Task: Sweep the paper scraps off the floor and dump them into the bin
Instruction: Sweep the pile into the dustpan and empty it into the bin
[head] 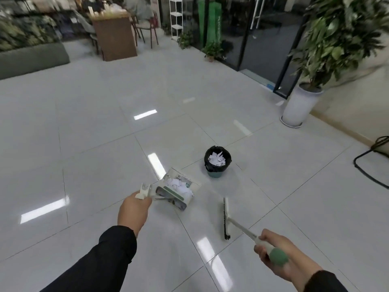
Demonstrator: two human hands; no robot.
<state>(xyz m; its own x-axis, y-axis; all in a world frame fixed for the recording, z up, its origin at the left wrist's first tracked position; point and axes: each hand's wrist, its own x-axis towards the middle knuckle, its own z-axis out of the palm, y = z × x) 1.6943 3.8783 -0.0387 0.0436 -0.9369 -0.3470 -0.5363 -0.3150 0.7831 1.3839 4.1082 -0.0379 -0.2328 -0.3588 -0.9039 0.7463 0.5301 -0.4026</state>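
The left hand (133,211) reaches forward from a black sleeve (101,260), arm nearly straight, back of the hand up. Its fingers curl round the pale handle (143,191) of a dustpan (176,191), whose end sticks out above the knuckles. The dustpan is clear-sided with a green strip, tilted, and holds a heap of white scraps (179,185). Whether it touches the floor (105,123) cannot be told.

The right hand (273,253) sits lower and nearer the camera, wrist bent, fingers wrapped round the grip of a broom (227,220). The green butt (279,257) of the grip pokes out of the fist toward the person. The thin shaft runs up and left from the hand to the broom head, which lies as a narrow dark strip on the tiles, right of the dustpan and apart from it.

The bin (217,161) stands on the floor beyond both tools, near the dustpan's far edge but not touching it. It has a black liner and white scraps inside.

A potted plant (303,102) stands far right by a glass door (267,39). A brown cabinet (114,36) and chairs (147,26) are at the back.
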